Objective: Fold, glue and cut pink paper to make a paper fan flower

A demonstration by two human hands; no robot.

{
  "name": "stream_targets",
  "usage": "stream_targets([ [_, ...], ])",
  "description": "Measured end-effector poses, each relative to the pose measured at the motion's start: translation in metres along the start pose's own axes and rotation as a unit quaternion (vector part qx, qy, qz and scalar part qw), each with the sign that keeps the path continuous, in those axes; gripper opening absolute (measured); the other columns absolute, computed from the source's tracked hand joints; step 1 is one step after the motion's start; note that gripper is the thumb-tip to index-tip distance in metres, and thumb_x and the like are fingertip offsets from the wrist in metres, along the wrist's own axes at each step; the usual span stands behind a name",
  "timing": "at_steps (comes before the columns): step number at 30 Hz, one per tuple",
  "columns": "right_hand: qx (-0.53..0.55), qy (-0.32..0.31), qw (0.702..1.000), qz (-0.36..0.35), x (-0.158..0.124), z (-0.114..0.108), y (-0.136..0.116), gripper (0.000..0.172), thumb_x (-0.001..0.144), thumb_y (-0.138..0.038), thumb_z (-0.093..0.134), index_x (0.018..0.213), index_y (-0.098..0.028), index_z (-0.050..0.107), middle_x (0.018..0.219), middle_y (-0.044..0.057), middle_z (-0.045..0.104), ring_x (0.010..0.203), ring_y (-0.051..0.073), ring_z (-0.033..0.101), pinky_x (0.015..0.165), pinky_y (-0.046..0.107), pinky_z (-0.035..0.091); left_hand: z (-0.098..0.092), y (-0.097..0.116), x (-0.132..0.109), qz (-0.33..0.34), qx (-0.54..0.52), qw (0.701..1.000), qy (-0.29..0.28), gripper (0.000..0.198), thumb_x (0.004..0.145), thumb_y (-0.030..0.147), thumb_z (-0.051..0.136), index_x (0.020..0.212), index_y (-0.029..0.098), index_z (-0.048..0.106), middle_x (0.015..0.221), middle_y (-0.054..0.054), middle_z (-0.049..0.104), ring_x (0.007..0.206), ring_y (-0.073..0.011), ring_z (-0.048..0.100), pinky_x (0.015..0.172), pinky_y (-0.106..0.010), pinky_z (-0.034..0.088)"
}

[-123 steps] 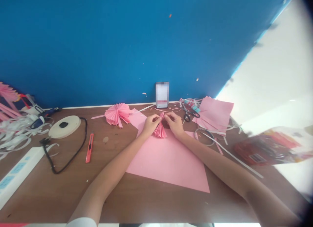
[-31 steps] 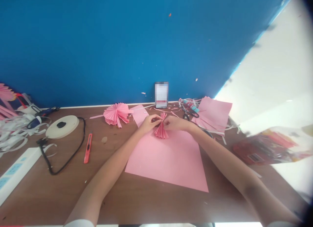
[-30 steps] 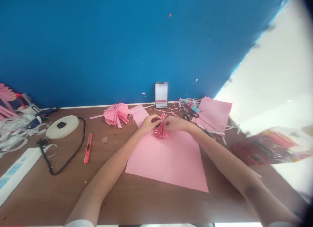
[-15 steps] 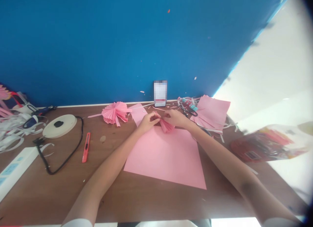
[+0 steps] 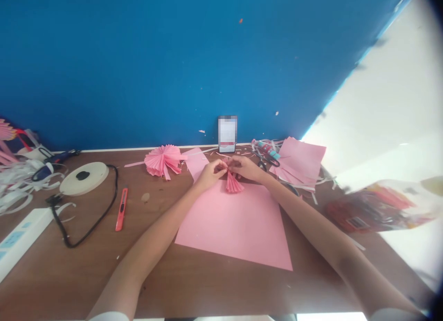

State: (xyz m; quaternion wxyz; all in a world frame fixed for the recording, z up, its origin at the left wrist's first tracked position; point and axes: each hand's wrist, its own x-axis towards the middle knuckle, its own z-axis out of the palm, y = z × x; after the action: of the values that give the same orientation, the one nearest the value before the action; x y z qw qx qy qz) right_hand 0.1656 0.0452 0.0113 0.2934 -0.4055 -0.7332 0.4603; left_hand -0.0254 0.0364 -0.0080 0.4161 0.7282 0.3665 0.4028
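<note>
A pleated pink paper fan (image 5: 234,183) hangs pinched between both my hands, its folds spreading downward toward me. My left hand (image 5: 212,174) grips its top end from the left, thumb and fingers together. From the right, my right hand (image 5: 246,168) closes on the same gathered end, its fingertips nearly meeting the left ones. Exactly how the fingers hold the top is partly hidden. Below the fan lies a large flat pink paper sheet (image 5: 235,228). A finished-looking pleated pink paper rosette (image 5: 163,162) with strips attached rests to the left of my hands.
A phone (image 5: 227,134) leans on the blue wall. Left lie a red utility knife (image 5: 121,210), a round cream disc (image 5: 84,179), a black cable (image 5: 90,233) and a white power strip (image 5: 26,238). Right are a glue stick (image 5: 269,150), pink sheets (image 5: 301,162) and a plastic bag (image 5: 377,205).
The fan's free end now points more directly downward, with its pleats drawn into a narrower cone. My right fingers have moved slightly left, closer to my left fingertips.
</note>
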Motion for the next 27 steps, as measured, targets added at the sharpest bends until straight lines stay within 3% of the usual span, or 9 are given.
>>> stream_targets([
  [8,0.038,-0.011,0.999,0.017,0.0002,0.0046,0.0013,0.021,0.08,-0.038,0.056,0.085,-0.017,0.055,0.071,0.001,0.062,0.054,0.011,0.058,0.047,0.022,0.045,0.0007,0.0004,-0.0005,-0.019,0.0,1.0,0.002,0.009,0.08,0.025,0.056,0.085,0.017,0.054,0.084,-0.001,0.059,0.078,-0.0133,0.058,0.075,-0.027,0.046],
  [14,-0.021,0.035,0.998,-0.04,0.0028,0.0017,0.0009,0.021,0.076,-0.035,0.06,0.075,-0.014,0.061,0.076,0.002,0.062,0.066,0.012,0.055,0.065,0.026,0.045,0.0034,-0.0005,-0.0002,-0.003,0.037,0.999,0.033,0.006,0.08,0.023,0.056,0.082,0.018,0.054,0.083,-0.001,0.059,0.076,-0.0135,0.056,0.072,-0.027,0.044],
  [20,0.01,0.036,0.999,-0.03,0.0036,0.0003,0.0006,0.025,0.072,-0.038,0.063,0.073,-0.014,0.063,0.07,0.0,0.059,0.064,0.011,0.051,0.066,0.026,0.042,0.0054,0.0054,-0.0003,0.02,0.077,0.995,0.052,0.002,0.08,0.02,0.055,0.08,0.018,0.054,0.082,-0.001,0.059,0.077,-0.0136,0.055,0.071,-0.026,0.042],
  [27,0.017,0.005,1.0,-0.024,0.0033,-0.0017,0.0045,0.028,0.072,-0.041,0.065,0.078,-0.014,0.066,0.077,0.002,0.062,0.069,0.013,0.053,0.067,0.027,0.043,0.0045,0.007,-0.0007,0.012,0.075,0.996,0.055,0.003,0.079,0.019,0.056,0.08,0.018,0.053,0.08,0.0,0.058,0.076,-0.0134,0.055,0.071,-0.026,0.042],
])
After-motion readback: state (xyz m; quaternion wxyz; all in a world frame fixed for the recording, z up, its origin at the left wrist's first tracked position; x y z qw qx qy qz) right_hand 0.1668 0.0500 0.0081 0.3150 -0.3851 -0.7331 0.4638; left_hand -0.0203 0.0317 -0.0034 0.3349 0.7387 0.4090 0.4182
